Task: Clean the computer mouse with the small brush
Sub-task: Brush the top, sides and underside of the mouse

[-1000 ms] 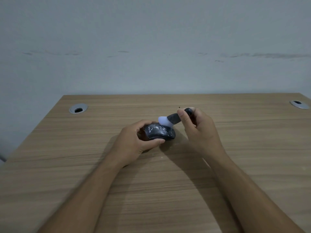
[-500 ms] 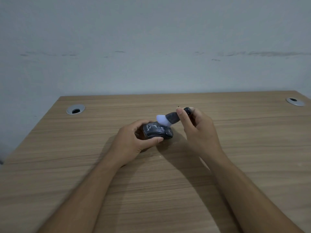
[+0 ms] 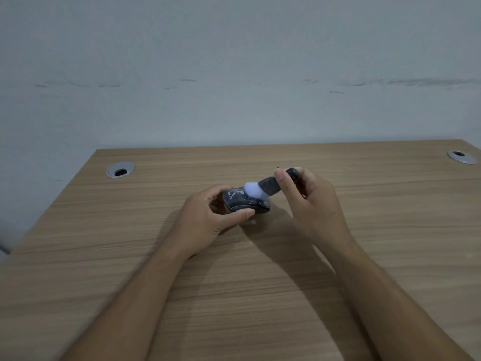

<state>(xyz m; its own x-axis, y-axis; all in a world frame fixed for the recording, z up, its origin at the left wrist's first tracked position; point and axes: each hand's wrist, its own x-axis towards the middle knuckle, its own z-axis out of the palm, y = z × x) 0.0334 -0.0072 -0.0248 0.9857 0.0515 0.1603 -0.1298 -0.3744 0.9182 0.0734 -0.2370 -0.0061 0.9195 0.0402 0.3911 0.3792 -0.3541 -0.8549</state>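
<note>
Head view. A wood-grain laminate desk (image 3: 260, 295) with a straight horizontal grain fills the lower half; behind it stands a pale, matte wall (image 3: 234, 61) with faint dark scuffs along one level. Two round metal cable grommets are set in the far part of the desktop: the left grommet (image 3: 120, 169) holds a dark opening, the right grommet (image 3: 462, 157) sits near the far right corner. What lies inside either opening cannot be told.

The computer mouse (image 3: 246, 203) is near the centre of the desk, dark, rounded and glossy, with pale specks and white lettering on its back. The left hand (image 3: 208, 220) grips it, thumb along the near side and fingers curled round the far left end. Whether the mouse rests on the desk or is slightly raised cannot be told.

The right hand (image 3: 312, 201) pinches the small brush (image 3: 263, 188), fingers closed on its dark handle. The brush tilts down to the left; its soft, whitish, dome-shaped bristles touch the top of the mouse. A few pale flecks lie on the desk just near of the mouse.

Against the frame half a second before, the grips are unchanged, and the bristles remain on the mouse's back.
</note>
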